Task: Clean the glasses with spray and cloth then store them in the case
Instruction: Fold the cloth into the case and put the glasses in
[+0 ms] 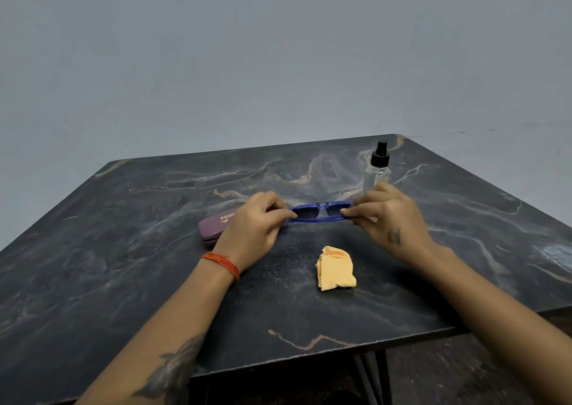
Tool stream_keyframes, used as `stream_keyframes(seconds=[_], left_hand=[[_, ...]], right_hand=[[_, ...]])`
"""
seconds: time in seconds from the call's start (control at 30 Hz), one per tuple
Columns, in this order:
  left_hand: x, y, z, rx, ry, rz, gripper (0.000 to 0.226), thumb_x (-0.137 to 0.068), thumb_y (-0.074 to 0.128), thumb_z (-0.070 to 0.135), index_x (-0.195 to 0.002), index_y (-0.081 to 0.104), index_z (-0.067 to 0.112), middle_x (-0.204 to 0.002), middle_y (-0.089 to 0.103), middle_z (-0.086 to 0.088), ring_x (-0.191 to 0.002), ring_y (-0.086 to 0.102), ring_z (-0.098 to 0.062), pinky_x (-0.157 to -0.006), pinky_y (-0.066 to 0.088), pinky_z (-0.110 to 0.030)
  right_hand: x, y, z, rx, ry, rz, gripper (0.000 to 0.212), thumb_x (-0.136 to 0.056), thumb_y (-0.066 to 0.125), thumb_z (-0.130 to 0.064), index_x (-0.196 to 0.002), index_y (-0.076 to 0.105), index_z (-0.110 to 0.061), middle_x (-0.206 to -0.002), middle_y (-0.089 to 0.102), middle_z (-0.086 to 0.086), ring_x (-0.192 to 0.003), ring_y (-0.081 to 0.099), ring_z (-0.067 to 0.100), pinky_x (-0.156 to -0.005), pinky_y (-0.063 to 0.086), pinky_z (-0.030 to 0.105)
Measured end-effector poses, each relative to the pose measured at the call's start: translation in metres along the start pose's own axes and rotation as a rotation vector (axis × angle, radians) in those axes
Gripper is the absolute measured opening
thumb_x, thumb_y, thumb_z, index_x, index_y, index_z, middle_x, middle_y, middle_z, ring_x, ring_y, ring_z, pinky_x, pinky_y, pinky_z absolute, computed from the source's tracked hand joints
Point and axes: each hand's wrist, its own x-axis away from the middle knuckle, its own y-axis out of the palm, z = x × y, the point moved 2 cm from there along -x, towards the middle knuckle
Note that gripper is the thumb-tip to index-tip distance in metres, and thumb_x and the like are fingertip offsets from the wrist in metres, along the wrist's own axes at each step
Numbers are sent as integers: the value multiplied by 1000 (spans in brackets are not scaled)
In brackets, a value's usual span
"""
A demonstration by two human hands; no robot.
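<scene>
Right now the blue-framed glasses (320,212) are held above the dark marble-patterned table (154,250), between the purple case (216,226) and the clear spray bottle (377,171). The left hand (255,222) pinches the frame's left end with thumb and curled fingers, and the right hand (387,216) pinches the right end the same way. Whether the temples are folded cannot be told from this angle.

The orange cloth (335,269) lies crumpled on the table nearer the person, untouched, and the bottle stands upright just behind the right hand, so cleaning looks not yet begun.

The likely trouble lies in the next hand-off. Reaching for the bottle means letting go with one hand, and a one-ended pinch could let the frame swing or drop onto the hard top. Fingertips close to the tinted lenses may smear them. The right wrist, so close to the bottle, could also knock it over.
</scene>
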Motion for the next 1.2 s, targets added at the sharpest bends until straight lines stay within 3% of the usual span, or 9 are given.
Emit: stream_keyframes(seconds=[0.17, 0.23, 0.3, 0.63, 0.73, 0.87, 0.97, 1.1, 1.2], left_hand=[[-1, 7, 8, -28, 71, -78, 22, -70, 70, -9, -87, 72, 3, -79, 60, -13, -69, 56, -27, -58, 50, -33], [-1, 9, 11, -28, 88, -113, 24, -68, 72, -8, -88, 72, 5, -77, 59, -12, -67, 55, -26, -56, 48, -28], [-1, 11, 13, -20, 103, -135, 25, -67, 74, -7, -88, 73, 6, -75, 59, -11, -65, 55, -25, -56, 44, -24], [3, 11, 16, -17, 117, -175, 21, -68, 76, 0, -86, 75, 9, -75, 61, -10, -65, 57, -24, -55, 47, -25], [4, 11, 16, -19, 118, -171, 21, -68, 77, 0, -86, 75, 10, -75, 62, -10, -65, 58, -23, -56, 47, -25], [5, 9, 19, -6, 105, -118, 14, -74, 70, 7, -88, 74, 8, -75, 63, -9, -65, 58, -23, -55, 50, -27], [5, 8, 20, 9, 71, -53, 15, -77, 69, 13, -89, 74, 8, -75, 62, -7, -65, 56, -19, -57, 48, -26], [2, 7, 31, 118, -44, -7, 17, -78, 68, 20, -92, 73, 12, -76, 60, 0, -68, 49, -4, -64, 38, -9], [5, 6, 43, 208, -179, -25, 22, -78, 69, 24, -98, 72, 16, -80, 58, 6, -68, 49, -1, -64, 37, -4]], right_hand=[[11, -4, -1, 228, -325, -48, 9, -77, 71, -4, -79, 77, -9, -77, 70, 4, -65, 62, 22, -51, 51, 25], [15, -4, 1, 260, -350, -88, 28, -87, 50, -11, -79, 76, -7, -76, 68, 7, -62, 60, 23, -46, 48, 27], [18, -3, 1, 282, -343, -131, 35, -88, 42, -15, -77, 75, -6, -72, 65, 7, -58, 58, 22, -43, 45, 26], [25, -4, -6, 307, -340, -215, 34, -82, 41, -10, -80, 75, -7, -66, 64, 5, -56, 58, 22, -44, 44, 25], [27, -4, -6, 282, -271, -254, 20, -72, 57, -3, -80, 74, -8, -70, 67, 5, -58, 60, 24, -44, 48, 26], [28, -12, -12, 115, -50, -192, 21, -69, 75, 1, -86, 76, -11, -76, 71, 5, -65, 66, 24, -50, 51, 29], [22, -17, -28, -144, 199, -94, 15, -77, 75, -10, -91, 76, -15, -80, 74, 1, -68, 67, 15, -62, 56, 28], [17, -16, -43, -389, 492, -206, 22, -82, 71, -25, -103, 73, -17, -92, 73, -3, -76, 62, -1, -72, 47, 7], [19, -12, -50, -383, 540, -322, 27, -83, 69, -32, -106, 71, -19, -95, 72, -5, -79, 61, -1, -76, 47, 14]])
